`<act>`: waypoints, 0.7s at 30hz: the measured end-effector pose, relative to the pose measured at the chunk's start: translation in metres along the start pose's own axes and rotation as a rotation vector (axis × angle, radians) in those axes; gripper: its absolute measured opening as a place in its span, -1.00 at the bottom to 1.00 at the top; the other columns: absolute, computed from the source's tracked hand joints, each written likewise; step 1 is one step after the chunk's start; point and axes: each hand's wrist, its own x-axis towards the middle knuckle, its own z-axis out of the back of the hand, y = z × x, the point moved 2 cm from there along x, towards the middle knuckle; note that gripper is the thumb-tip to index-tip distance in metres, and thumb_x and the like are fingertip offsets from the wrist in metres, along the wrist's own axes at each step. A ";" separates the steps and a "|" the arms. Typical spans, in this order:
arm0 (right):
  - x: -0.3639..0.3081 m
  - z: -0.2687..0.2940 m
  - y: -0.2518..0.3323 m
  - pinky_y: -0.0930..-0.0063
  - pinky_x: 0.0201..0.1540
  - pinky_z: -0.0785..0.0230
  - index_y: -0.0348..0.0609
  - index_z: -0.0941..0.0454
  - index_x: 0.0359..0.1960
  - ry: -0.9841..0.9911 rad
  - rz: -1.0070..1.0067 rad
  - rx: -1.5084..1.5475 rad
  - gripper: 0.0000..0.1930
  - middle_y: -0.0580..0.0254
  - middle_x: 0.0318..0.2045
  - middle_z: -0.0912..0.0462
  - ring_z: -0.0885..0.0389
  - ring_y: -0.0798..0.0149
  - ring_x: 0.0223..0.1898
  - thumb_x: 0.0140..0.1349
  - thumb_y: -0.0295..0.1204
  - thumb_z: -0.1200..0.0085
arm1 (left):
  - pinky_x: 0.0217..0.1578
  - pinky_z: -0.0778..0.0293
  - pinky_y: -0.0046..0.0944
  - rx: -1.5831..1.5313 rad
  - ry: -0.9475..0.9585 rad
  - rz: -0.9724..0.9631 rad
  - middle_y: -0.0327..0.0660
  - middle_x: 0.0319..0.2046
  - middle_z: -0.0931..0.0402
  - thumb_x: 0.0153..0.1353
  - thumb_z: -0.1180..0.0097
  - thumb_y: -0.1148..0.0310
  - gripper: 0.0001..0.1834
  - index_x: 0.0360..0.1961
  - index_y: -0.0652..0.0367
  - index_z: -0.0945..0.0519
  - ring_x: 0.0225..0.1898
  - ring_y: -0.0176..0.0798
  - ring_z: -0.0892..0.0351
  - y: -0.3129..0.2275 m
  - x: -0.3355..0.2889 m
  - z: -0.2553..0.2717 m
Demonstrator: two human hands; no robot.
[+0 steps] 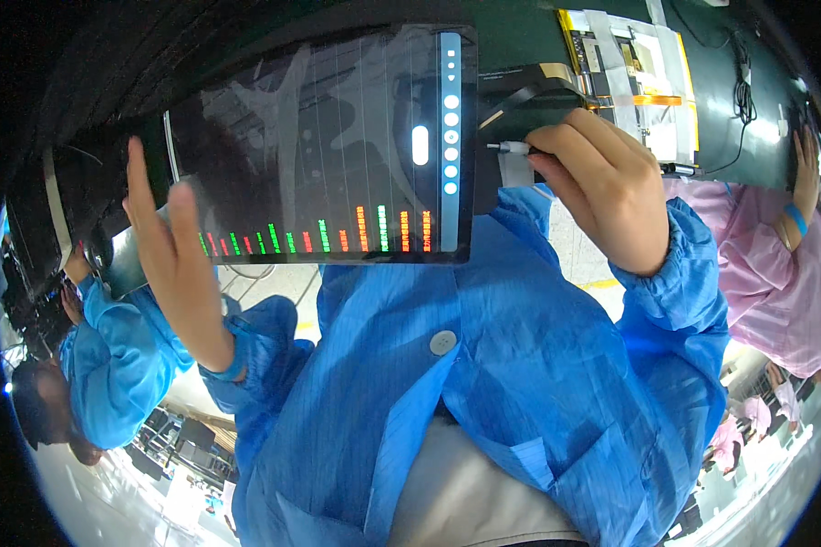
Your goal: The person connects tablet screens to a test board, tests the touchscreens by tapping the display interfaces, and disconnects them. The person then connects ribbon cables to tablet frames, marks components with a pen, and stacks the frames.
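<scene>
A large flat touchscreen panel (pixel 337 146) with a dark, glossy face lies in front of me. It is lit, with red and green lines of text along its near side and a pale icon bar at the right. My left hand (pixel 178 264) is at the panel's left edge, fingers stretched out, holding nothing; I cannot tell whether it touches. My right hand (pixel 607 182) pinches a cable plug (pixel 513 147) with a pale body and slim metal tip. The tip points at the panel's right edge, a small gap away.
Beyond my right hand lies an opened electronic assembly (pixel 643 82) with tape strips and an orange flex. A black cable (pixel 744 96) is bundled at the right on the green work surface (pixel 511 46). Co-workers in blue (pixel 123 356) and pink (pixel 757 273) sit on either side.
</scene>
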 end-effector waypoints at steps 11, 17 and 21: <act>-0.003 -0.003 0.003 0.37 -0.45 -0.41 -0.24 -0.57 -0.32 0.052 0.071 -0.007 -0.78 0.18 -0.48 -0.53 -0.56 0.14 -0.48 -0.05 -0.53 -0.25 | 0.25 -0.13 -0.28 -0.609 0.047 0.208 -0.04 0.26 -0.24 0.34 0.24 0.10 -0.41 0.27 0.27 -0.27 0.25 -0.14 -0.29 0.045 0.005 -0.020; 0.003 -0.001 0.000 0.36 -0.48 -0.39 -0.29 -0.55 -0.33 0.109 0.139 0.034 -0.78 0.17 -0.50 -0.51 -0.53 0.16 -0.50 -0.07 -0.55 -0.25 | 0.27 -0.10 -0.26 -0.833 0.027 0.280 0.03 0.29 -0.16 0.21 0.16 0.10 -0.29 0.31 0.30 -0.17 0.29 -0.11 -0.21 0.045 0.003 -0.025; 0.005 -0.004 -0.003 0.36 -0.51 -0.37 -0.28 -0.53 -0.37 0.117 0.176 0.037 -0.80 0.18 -0.55 -0.47 -0.51 0.17 -0.53 -0.07 -0.56 -0.23 | 0.29 -0.07 -0.23 -0.879 0.100 0.213 0.08 0.30 -0.11 -0.07 -0.01 0.05 -0.06 0.32 0.36 -0.10 0.32 -0.06 -0.16 0.041 0.003 -0.025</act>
